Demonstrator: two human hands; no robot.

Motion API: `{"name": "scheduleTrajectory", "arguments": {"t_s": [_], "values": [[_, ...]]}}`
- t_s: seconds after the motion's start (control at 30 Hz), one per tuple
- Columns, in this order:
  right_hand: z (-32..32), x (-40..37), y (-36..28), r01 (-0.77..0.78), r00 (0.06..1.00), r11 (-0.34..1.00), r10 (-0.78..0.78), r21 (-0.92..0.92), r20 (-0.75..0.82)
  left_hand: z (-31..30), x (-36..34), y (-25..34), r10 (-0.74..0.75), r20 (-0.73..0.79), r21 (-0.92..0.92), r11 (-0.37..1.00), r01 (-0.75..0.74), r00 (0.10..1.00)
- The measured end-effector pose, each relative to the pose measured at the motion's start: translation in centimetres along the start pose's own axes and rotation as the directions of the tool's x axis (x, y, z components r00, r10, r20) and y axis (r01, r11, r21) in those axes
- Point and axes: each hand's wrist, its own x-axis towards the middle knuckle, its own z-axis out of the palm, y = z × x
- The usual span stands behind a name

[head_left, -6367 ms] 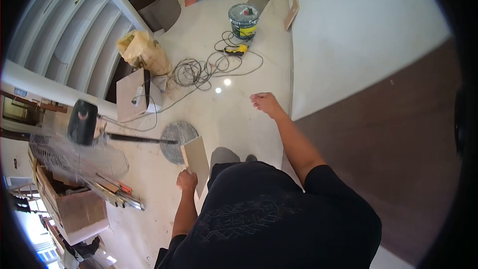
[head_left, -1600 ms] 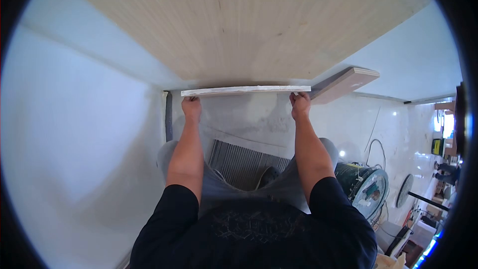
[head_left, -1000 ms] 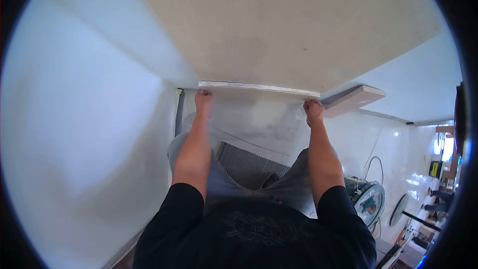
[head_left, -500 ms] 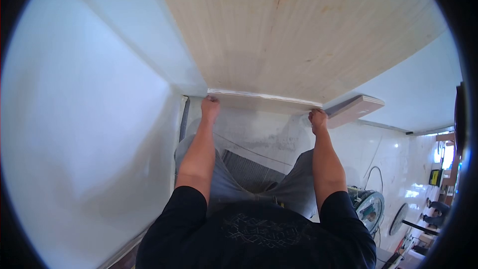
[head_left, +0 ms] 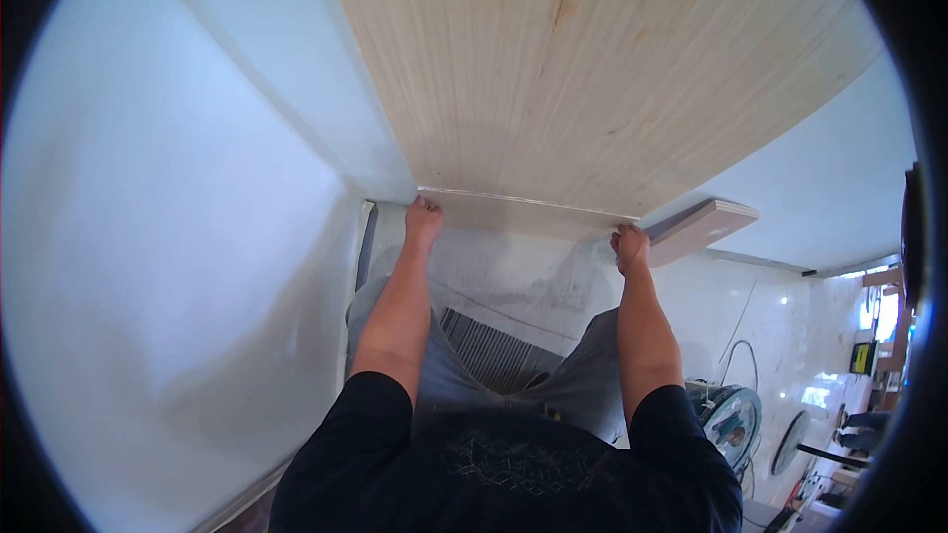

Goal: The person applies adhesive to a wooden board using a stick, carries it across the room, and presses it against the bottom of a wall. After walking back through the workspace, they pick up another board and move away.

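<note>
A long narrow board point(head_left: 528, 217) lies along the lower edge of a large pale wood-grain panel point(head_left: 553, 69), with a thin light seam between them. At the board's left end my left hand point(head_left: 425, 220) is closed on it, fingers curled. My right hand point(head_left: 630, 245) grips its right end the same way. The fingertips are partly hidden by the hands. Beside my right hand, a short thick offcut of board point(head_left: 703, 230) rests on an angle near the panel's right side.
A smooth white wall point(head_left: 188, 227) stands close on my left. Between my legs lies a dark ribbed mat point(head_left: 499, 347). To the right are a round green bucket point(head_left: 729, 419) and a disc-shaped base with a pole point(head_left: 790, 442). Another person's legs point(head_left: 867, 429) show far right.
The wide white gap between the narrow board and the panel has shrunk to a thin line. Both hands still hold the board's ends, and the view has shifted slightly.
</note>
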Motion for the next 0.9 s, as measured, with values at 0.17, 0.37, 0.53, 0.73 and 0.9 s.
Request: {"name": "scheduleTrajectory", "arguments": {"t_s": [0.17, 0.37, 0.53, 0.73, 0.9], "values": [[-0.1, -1.4, -1.2, 0.076, 0.997, 0.989, -0.074, -0.124, 0.018, 0.0, -1.3, 1.6, 0.000, -0.071, 0.069, 0.998, 0.005, 0.997], [-0.8, -0.7, -0.7, 0.191, 0.979, 0.941, -0.205, -0.280, -0.019, 0.2, -0.9, 1.8, 0.023, -0.053, 0.023, 0.999, -0.022, 0.998], [-0.6, -0.6, -0.1, 0.242, 0.961, 0.911, -0.273, -0.334, -0.046, 0.7, -0.5, 1.2, -0.021, -0.090, 0.034, 0.999, 0.024, 0.996], [-0.7, -0.3, 0.7, 0.294, 0.924, 0.851, -0.369, -0.436, -0.098, 1.2, -0.4, 0.6, 0.049, -0.070, -0.073, 0.996, -0.054, 0.996], [-0.3, -1.8, -0.5, 0.284, 0.919, 0.841, -0.375, -0.461, -0.119, 0.8, -0.9, 2.0, -0.044, -0.051, 0.007, 0.999, 0.044, 0.998]]}}
